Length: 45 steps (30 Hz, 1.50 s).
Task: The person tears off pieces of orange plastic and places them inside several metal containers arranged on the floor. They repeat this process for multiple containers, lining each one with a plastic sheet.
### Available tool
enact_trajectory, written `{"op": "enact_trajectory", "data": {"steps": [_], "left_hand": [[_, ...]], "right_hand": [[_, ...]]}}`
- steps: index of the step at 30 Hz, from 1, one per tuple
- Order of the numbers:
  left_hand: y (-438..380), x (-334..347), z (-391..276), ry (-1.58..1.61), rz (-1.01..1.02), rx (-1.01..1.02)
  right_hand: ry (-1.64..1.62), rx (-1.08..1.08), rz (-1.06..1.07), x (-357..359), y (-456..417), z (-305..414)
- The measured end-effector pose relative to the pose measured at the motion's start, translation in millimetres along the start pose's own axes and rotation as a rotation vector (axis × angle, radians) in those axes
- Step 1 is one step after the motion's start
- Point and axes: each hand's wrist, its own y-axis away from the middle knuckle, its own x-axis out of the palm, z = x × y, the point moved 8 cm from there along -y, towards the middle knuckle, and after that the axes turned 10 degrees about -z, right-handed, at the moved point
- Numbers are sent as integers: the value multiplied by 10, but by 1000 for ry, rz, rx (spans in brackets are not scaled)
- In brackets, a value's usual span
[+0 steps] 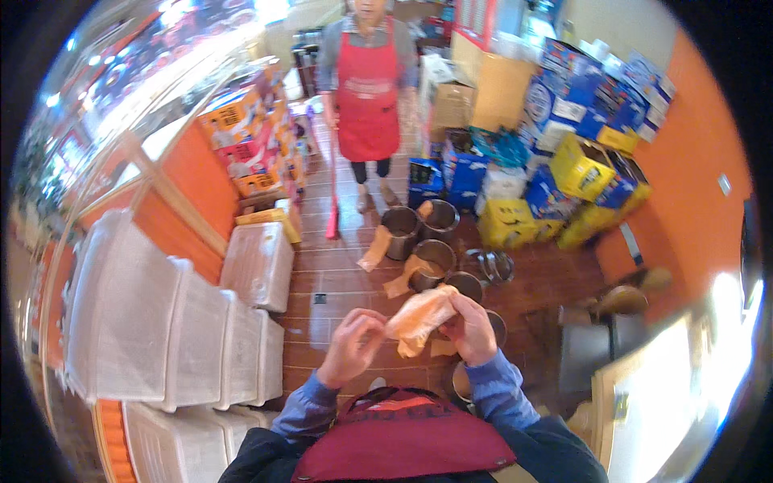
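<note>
Between my two hands hangs a crumpled orange cloth or bag (421, 319), partly pale and filmy; its exact kind cannot be told. My right hand (471, 331) grips its upper right end between thumb and fingers. At its left edge, my left hand (355, 344) has thumb and fingertips brought together, apparently pinching the material. Below and beyond the hands, several dark round metal bins (432, 264) stand on the tiled floor. Orange cloths or bags like the held one hang over some rims, one of them (377, 247) at the far left bin.
A person in a red apron (369, 102) stands ahead, a red-handled tool (333, 199) beside them. White plastic tubs (127, 314) are stacked at left. Blue and yellow cartons (583, 169) are piled at right, near a dark stool (586, 344). Glass vessels (496, 265) lie right of the bins.
</note>
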Motion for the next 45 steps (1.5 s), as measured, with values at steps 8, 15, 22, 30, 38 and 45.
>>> {"op": "enact_trajectory", "data": {"steps": [8,15,22,30,38,45], "left_hand": [[690,149,620,-125,151,-194],[1183,217,998,-289,363,-402],[1167,270,1012,-302,376,-358],[1365,-20,1267,-289,374,-638],[627,-27,154,-36,-161,-157],[798,240,585,-298,116,-297]], "right_hand": [[-298,185,-31,-339,-96,-115],[-556,198,-196,-890,-236,-218],[-375,-2,-24,-604,-55,-35],[-73,30,226,-98,192,-223],[228,233,426,350,515,-680],[79,277,209,229,435,-555]]}}
